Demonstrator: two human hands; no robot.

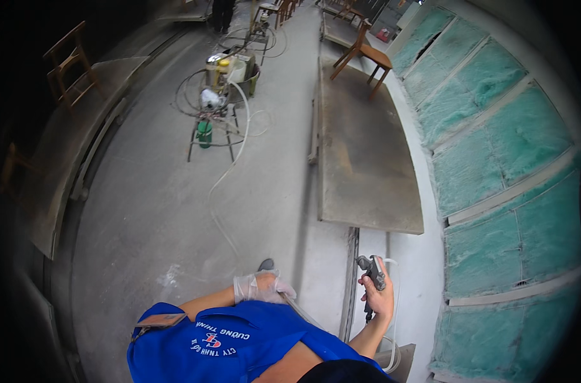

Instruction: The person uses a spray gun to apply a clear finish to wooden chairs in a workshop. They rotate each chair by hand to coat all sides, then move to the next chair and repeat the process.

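Blue cloth fills the lower edge of the frame, where a worker's shirt [252,332] bears a printed emblem on its front and a brown tag [160,320] near the shoulder. Just above, at bottom centre, the left hand [272,287], in a clear plastic glove [245,288], keeps its grip closed around a pale hose [306,314] slanting toward the lower right. At lower right, the bare right hand [381,295] has its grip clamped on a dark metal spray gun [372,272], held up with its head toward the left; a thin white line [398,290] loops beside it. The tip of a grey shoe [267,263] shows beyond the gloved wrist.

Farther off, right of centre, a stained flat platform [364,172] carries a brown wooden chair [374,56] at its far end. Green fibrous panels [527,127] in pale frames line the right side. Across the grey floor [150,191], a whitish tube [229,167] runs up to spraying equipment [212,99] on a stand at upper centre, a green canister [205,132] beneath it. Another wooden chair [72,66] occupies the dim upper left; at the top edge, a person in dark trousers [222,14] stands, partly cut off.
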